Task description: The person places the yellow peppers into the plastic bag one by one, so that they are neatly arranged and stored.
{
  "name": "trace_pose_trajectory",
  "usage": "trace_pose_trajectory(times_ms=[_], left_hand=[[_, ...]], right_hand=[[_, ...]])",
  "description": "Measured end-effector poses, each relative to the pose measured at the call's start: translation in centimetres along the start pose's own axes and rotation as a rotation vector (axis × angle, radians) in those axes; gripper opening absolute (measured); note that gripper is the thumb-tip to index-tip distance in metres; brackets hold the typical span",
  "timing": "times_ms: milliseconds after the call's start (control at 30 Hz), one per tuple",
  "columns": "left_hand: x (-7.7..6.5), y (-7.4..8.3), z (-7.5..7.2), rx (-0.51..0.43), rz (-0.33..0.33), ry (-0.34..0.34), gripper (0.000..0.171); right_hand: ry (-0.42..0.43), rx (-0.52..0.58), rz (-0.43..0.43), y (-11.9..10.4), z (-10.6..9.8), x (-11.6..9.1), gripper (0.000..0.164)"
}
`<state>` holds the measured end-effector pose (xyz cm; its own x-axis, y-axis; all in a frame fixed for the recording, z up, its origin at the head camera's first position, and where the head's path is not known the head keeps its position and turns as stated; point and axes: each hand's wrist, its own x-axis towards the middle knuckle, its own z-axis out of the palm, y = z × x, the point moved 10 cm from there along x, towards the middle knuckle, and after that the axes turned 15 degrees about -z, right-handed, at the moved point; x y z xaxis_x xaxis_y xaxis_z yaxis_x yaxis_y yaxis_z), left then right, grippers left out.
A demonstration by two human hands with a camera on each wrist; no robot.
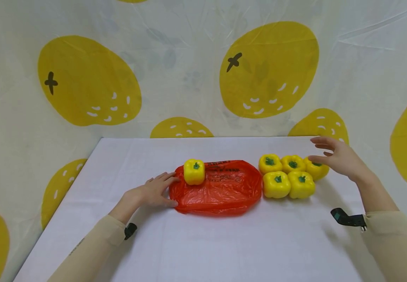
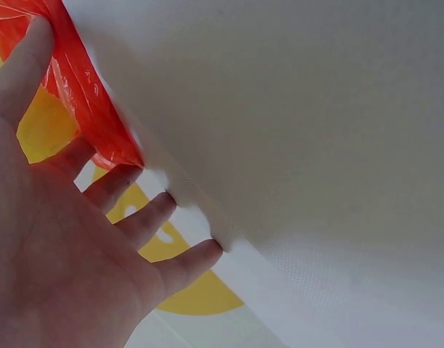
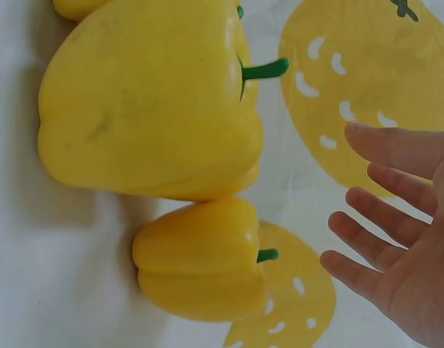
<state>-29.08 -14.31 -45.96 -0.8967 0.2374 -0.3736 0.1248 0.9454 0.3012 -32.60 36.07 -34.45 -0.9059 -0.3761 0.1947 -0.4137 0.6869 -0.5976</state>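
Observation:
A red plastic bag (image 1: 221, 201) with dark print lies flat on the white table, and one yellow bell pepper (image 1: 191, 175) stands on its left part. At the bag's left end my left hand (image 1: 150, 192) rests with spread fingers. The left wrist view shows its thumb (image 2: 37, 47) against the red plastic and other fingertips on the table. Several yellow bell peppers (image 1: 277, 186) with green stems are grouped beside the bag's right end. Over the back right pepper (image 1: 317, 171) hovers my right hand (image 1: 344, 158), holding nothing, its fingers apart from the peppers in the right wrist view.
The white table (image 1: 203, 250) ends at a back edge against a pale curtain (image 1: 182, 58) printed with large yellow fruit. Dark camera mounts (image 1: 348, 218) sit at both sleeve cuffs.

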Motion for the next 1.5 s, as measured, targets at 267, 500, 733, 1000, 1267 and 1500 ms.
trace_pose_trajectory(times_ms=[267, 500, 733, 1000, 1267, 1500], left_hand=[[0.2, -0.2, 0.1, 0.003, 0.001, 0.004, 0.086], [0.2, -0.3, 0.1, 0.000, -0.006, -0.003, 0.086], [0.1, -0.2, 0.1, -0.004, -0.004, -0.007, 0.086], [0.1, -0.1, 0.0, -0.004, 0.001, -0.007, 0.085], [0.2, -0.1, 0.1, -0.002, 0.008, -0.009, 0.085], [0.1, -0.1, 0.0, 0.012, 0.024, 0.007, 0.084]], right_hand=[[-0.056, 0.022, 0.039, 1.9, 0.0, -0.2, 0.072], [-0.165, 0.008, 0.101, 3.4, 0.5, -0.8, 0.076], [-0.238, 0.031, 0.098, 4.7, 1.6, -1.2, 0.077], [-0.274, 0.085, 0.105, 5.7, 2.6, -1.4, 0.083], [-0.272, 0.105, 0.079, 6.2, 3.2, -1.3, 0.079], [-0.278, 0.090, 0.089, 6.7, 3.4, -1.3, 0.078]])
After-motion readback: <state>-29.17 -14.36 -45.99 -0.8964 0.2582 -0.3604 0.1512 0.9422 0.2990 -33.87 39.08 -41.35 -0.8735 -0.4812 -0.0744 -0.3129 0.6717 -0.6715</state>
